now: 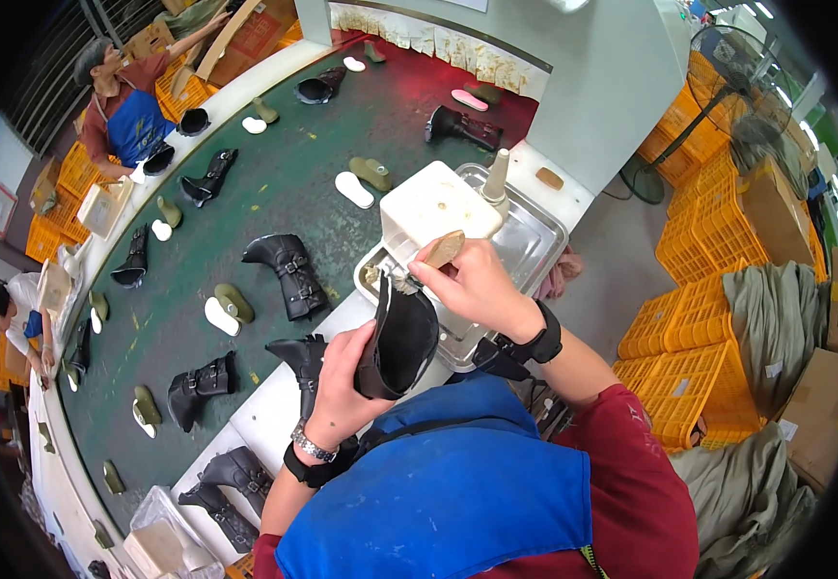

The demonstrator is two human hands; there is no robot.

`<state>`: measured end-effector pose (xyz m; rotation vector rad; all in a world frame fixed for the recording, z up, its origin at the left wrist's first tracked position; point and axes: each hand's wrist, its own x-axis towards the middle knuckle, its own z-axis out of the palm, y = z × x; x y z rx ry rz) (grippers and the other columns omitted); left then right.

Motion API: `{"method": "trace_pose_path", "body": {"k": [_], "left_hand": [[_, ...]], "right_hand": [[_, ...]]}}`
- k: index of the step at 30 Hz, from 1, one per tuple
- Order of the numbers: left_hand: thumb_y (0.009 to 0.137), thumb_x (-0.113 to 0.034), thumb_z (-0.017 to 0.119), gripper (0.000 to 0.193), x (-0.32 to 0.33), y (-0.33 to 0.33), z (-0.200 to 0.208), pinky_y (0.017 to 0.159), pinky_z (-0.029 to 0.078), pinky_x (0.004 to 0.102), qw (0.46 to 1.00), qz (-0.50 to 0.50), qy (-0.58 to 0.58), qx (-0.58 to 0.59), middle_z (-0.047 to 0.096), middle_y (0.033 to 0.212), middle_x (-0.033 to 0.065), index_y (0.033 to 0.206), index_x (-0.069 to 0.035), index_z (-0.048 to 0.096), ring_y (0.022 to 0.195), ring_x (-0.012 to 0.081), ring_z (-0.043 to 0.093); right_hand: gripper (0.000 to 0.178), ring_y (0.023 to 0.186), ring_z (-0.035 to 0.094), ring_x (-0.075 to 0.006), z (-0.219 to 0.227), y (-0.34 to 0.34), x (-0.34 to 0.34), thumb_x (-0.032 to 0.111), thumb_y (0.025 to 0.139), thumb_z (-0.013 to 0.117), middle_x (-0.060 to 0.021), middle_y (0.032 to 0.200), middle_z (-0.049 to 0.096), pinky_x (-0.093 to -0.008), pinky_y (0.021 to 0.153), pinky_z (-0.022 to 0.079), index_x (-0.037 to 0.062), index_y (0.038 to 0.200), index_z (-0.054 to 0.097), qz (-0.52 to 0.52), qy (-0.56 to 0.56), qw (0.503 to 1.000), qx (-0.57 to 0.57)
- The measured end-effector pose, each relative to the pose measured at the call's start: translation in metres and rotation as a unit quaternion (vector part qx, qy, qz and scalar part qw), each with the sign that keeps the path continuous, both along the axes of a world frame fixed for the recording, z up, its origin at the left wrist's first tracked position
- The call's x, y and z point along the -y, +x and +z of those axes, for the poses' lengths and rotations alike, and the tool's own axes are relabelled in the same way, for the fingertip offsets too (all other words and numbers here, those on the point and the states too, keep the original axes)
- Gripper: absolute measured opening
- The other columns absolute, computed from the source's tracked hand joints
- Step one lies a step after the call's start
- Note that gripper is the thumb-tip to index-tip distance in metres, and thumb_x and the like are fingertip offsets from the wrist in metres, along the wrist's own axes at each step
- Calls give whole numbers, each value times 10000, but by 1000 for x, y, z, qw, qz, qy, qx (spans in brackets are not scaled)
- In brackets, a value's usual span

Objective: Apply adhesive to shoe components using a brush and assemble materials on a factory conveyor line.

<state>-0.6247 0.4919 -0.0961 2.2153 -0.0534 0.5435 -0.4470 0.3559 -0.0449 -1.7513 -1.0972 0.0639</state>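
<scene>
My left hand [342, 378] grips a black boot [407, 340] by its shaft, with the wide opening tilted up toward me. My right hand [481, 289] is closed round the wooden handle of a brush [445, 250]. The brush's pale bristles are down by the far rim of the boot shaft; whether they touch it I cannot tell. Just beyond my right hand stands a white square tub [426, 203] on a metal tray [546, 253]. A beige cone-tipped bottle [499, 179] is beside the tub. Another black boot [305, 365] lies left of my left hand.
A green conveyor [284, 183] carries several black boots, white insoles [353, 190] and olive shoe-shaped pieces [370, 173]. More boots [235, 478] lie on the white ledge at lower left. Orange crates [679, 357] and a fan [737, 72] are at right. Two people work across the belt.
</scene>
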Motion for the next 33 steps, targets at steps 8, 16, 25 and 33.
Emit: {"method": "trace_pose_path", "body": {"k": [8,16,25,33], "left_hand": [[522,-71,766,793,4,-1,-11,855,366,427,988,96,95,74,519,1021,131,1244,-62,438,921,315,501],[500,-69,770,817,1,-5,-14,884,353,435,972,142,180,50,486,1090,153,1245,-52,436,1003,347,463],[543,-91,750,728,-1,-8,-12,904,328,467,965,172,190,55,476,1032,150,1220,-96,482,964,316,468],[498,-66,758,782,-5,-14,-15,925,323,466,966,143,206,69,488,1063,146,1222,-55,462,990,332,470]], "right_hand": [[209,553,577,-327,-5,0,-4,166,770,626,-188,602,571,-369,514,440,-36,719,616,22,-83,996,18],[193,569,515,-71,-13,9,-5,163,819,623,-32,631,591,-265,520,421,-27,780,622,11,-132,982,-135],[191,565,511,-74,-25,-13,-4,166,816,620,-26,632,580,-254,510,415,-22,786,627,34,-64,977,-199],[165,532,499,-84,-32,-16,-14,127,807,623,-41,592,553,-249,480,398,-37,785,615,0,-62,996,-61]]}}
